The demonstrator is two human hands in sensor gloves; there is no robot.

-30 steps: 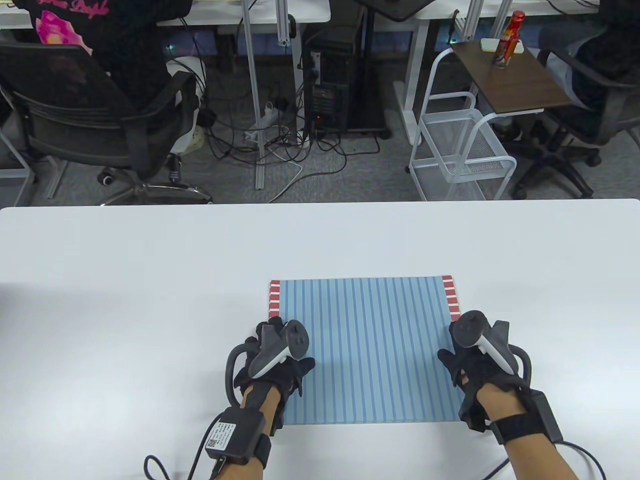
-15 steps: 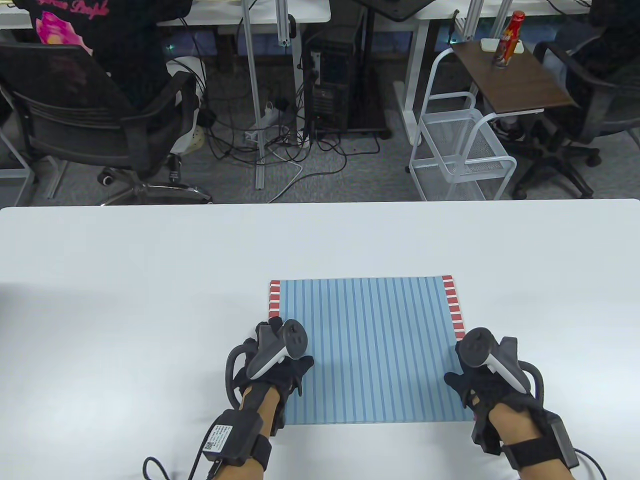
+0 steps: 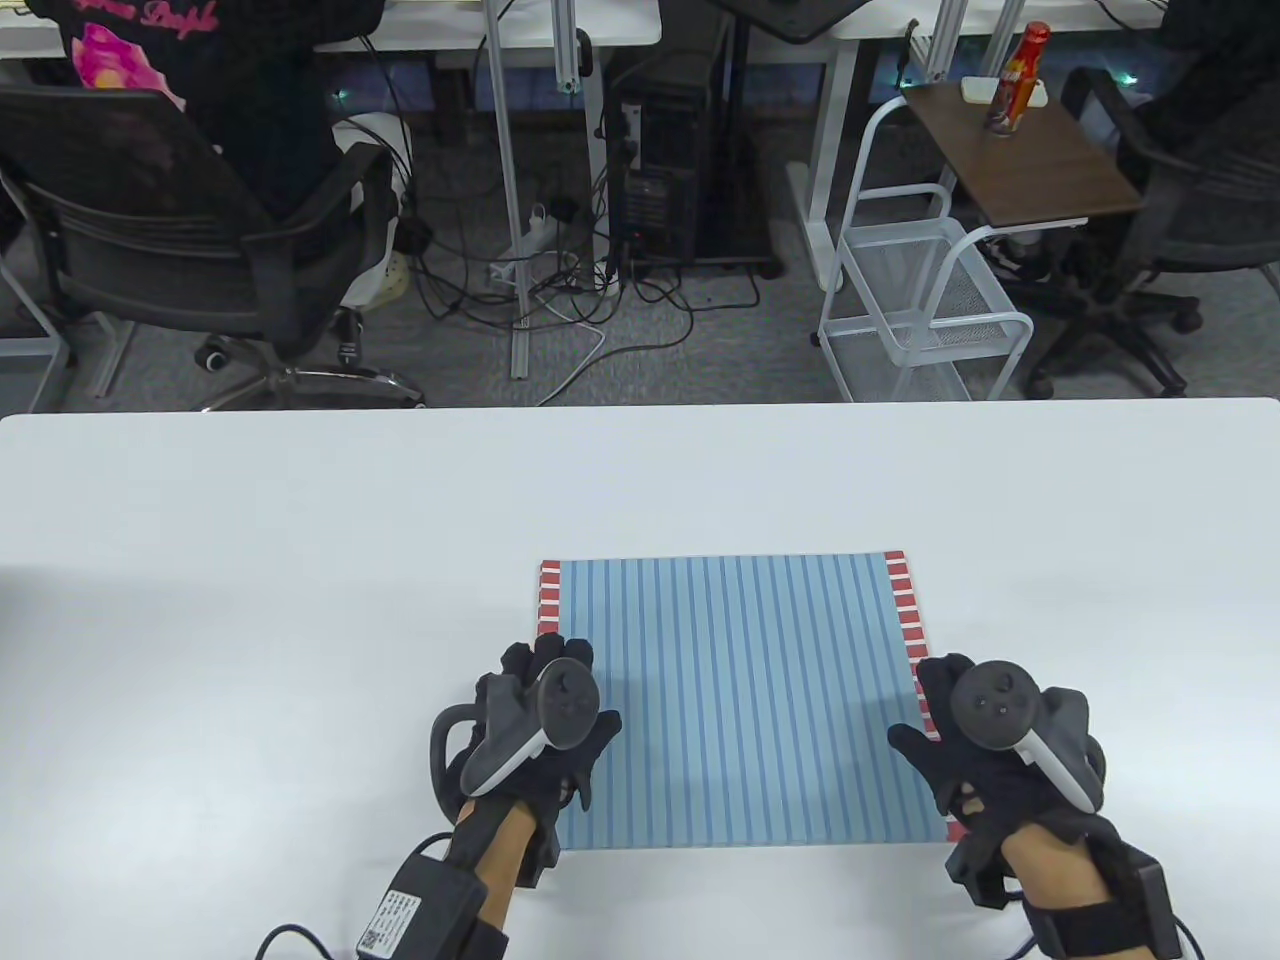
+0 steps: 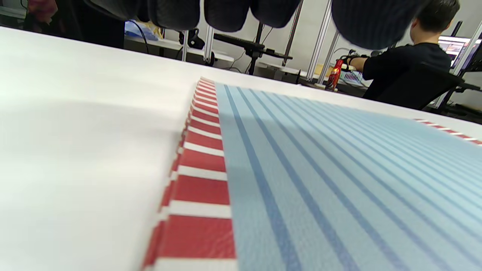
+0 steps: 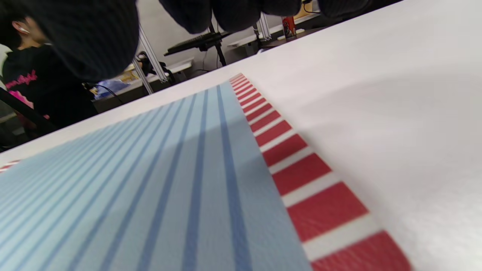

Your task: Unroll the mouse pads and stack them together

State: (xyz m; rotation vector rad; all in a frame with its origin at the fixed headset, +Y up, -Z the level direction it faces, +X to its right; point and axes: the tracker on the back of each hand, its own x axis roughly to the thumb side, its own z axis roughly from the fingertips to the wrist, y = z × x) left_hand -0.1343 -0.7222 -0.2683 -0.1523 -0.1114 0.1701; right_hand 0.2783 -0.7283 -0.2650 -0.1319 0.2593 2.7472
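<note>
- Task item: one flat rectangular mouse pad, light blue with darker blue stripes and red-and-white banded side edges (image 3: 740, 700), lies fully unrolled on the white table (image 3: 300, 600), at the near centre.
- Both wrist views show the pad surface lying level against the table, with no curl visible along either banded edge.
- Whether more than one pad lies in this pile cannot be told; the table view shows a single top surface, and no edge of a second pad is visible.
- No rolled pad is in view anywhere on the table.
- Judgement: the unrolling appears done for what is visible; the remaining work, if any, is squaring the stack.
- Left hand (image 3: 545, 725): lies over the pad's near-left edge, fingers loosely spread, gripping nothing.
- Right hand (image 3: 985, 745): lies over the pad's near-right edge, fingers loosely spread, gripping nothing.
- Whether either palm presses on the pad cannot be told.
- Containers: a white wire-mesh trolley (image 3: 925, 300) stands on the floor beyond the far edge; its visible baskets show no contents.
- A red bottle (image 3: 1015, 80) stands on the trolley's brown top.
</note>
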